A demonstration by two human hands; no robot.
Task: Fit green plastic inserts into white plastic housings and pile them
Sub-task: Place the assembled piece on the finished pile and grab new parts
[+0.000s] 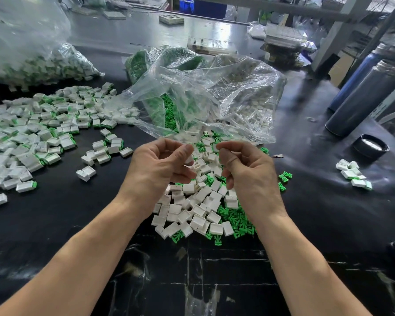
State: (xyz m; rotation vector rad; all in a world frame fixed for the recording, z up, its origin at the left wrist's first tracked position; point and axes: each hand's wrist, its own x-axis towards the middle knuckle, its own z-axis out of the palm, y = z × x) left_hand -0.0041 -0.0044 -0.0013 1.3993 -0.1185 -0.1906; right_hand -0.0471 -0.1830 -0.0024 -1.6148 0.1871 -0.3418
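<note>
My left hand (pixel 160 165) hovers over the middle of the table and pinches a white housing (pixel 188 159) between thumb and curled fingers. Just to its right, my right hand (pixel 246 172) has its fingers curled, and its thumb wears a rubber finger cot. Whether it holds anything is hidden. Below both hands lies a heap of loose white housings (pixel 192 210) mixed with green inserts (pixel 240 224). A wide pile of fitted white-and-green pieces (pixel 32 133) spreads across the left of the table.
An open clear bag (pixel 192 92) of green inserts and white housings sits behind my hands. Another filled bag (pixel 32 62) lies at the back left. Two dark flasks (pixel 365 96), a black lid (pixel 371 145) and a few housings (pixel 351 173) stand at the right.
</note>
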